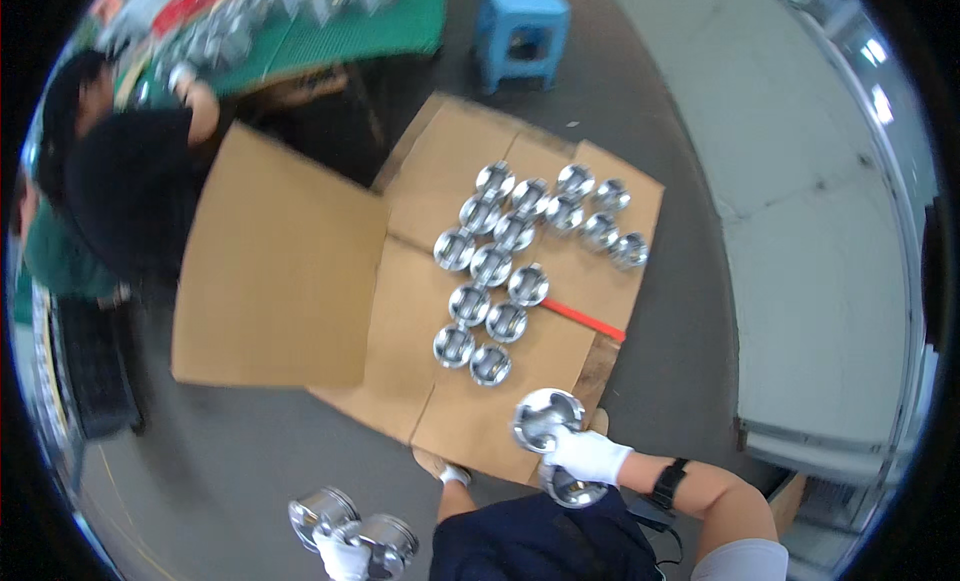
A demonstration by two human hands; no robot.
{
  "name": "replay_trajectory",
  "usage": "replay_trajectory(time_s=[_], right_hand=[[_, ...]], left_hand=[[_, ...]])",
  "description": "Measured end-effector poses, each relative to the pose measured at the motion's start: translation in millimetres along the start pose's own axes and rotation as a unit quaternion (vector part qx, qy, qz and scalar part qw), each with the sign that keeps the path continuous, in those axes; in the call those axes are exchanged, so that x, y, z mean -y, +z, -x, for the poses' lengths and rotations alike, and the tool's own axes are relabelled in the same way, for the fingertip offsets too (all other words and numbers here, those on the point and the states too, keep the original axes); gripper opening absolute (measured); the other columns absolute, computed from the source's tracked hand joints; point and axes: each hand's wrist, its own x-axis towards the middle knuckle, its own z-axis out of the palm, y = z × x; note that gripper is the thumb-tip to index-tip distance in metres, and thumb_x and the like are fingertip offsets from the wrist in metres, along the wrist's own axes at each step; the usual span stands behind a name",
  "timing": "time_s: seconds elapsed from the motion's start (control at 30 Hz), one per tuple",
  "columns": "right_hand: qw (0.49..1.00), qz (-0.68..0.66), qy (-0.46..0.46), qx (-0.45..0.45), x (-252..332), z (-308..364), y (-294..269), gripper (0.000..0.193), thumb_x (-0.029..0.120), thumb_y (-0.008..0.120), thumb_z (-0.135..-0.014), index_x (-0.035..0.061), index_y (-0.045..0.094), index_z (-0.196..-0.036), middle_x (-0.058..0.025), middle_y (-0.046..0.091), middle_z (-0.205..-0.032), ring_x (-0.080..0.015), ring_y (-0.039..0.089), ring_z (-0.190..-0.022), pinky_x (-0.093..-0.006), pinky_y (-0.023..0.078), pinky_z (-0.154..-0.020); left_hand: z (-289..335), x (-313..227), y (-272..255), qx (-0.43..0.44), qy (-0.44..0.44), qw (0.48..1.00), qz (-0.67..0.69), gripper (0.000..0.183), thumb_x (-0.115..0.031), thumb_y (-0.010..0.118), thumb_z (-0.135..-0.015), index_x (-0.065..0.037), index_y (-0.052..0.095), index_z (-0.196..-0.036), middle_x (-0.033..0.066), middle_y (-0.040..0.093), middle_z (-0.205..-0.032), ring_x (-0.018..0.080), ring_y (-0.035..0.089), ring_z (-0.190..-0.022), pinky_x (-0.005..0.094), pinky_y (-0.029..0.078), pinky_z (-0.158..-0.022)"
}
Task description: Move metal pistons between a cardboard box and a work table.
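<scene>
At the lower left, my white-gloved left hand [343,558] is closed on two shiny metal engine pistons, one left piston [320,515] beyond the fingers and another piston [391,545] beside them. My right hand [594,456], also in a white glove, grips two more: an upper piston [548,417] and a lower piston [573,490] close to my body. Further forward, several pistons [491,265] stand in uneven rows on flattened cardboard [400,386]. The gloves hide part of the held pistons.
A red strip [582,320] lies on the cardboard, right of the rows. One large cardboard sheet [280,281] rises at the left. Beyond are a blue stool [523,19] and a green-covered table [405,21] bearing metal parts. Another person [140,181] works there. A pale wall [800,241] runs along the right.
</scene>
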Motion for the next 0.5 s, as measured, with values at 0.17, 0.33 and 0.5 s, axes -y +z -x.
replay_trajectory(time_s=[0.17, 0.33, 0.5], right_hand=[[0.978, -0.004, 0.107, -0.177, -23, 171, -38, 0.022, 0.014, 0.053, -0.081, 0.0196, 0.066, -0.098, -0.0198, 0.055, -0.104, -0.0351, 0.064, -0.078, -0.0426, 0.056, -0.069], [0.924, -0.121, 0.190, -0.310, -77, 296, -48, 0.032, 0.013, 0.055, -0.076, 0.0220, 0.067, -0.105, -0.0222, 0.051, -0.114, -0.0381, 0.060, -0.088, -0.0457, 0.053, -0.077], [0.869, -0.196, 0.200, -0.409, -142, 403, -41, 0.033, 0.013, 0.060, -0.074, 0.0257, 0.069, -0.103, -0.0254, 0.048, -0.123, -0.0384, 0.064, -0.082, -0.0432, 0.053, -0.079]], left_hand=[[15, -103, -86, 0.105, 0.141, 0.982, -0.069, 0.024, -0.018, 0.058, -0.078, -0.014, 0.067, -0.100, 0.0162, 0.061, -0.104, 0.0371, 0.049, -0.106, 0.0473, 0.038, -0.096], [45, -257, -117, 0.115, 0.170, 0.975, -0.087, 0.028, -0.017, 0.062, -0.075, -0.016, 0.068, -0.101, 0.0191, 0.059, -0.109, 0.0358, 0.050, -0.108, 0.0428, 0.039, -0.097], [77, -433, -123, 0.139, 0.292, 0.943, -0.083, 0.022, -0.013, 0.059, -0.073, -0.012, 0.069, -0.093, 0.0156, 0.067, -0.093, 0.0322, 0.060, -0.094, 0.0424, 0.041, -0.094]])
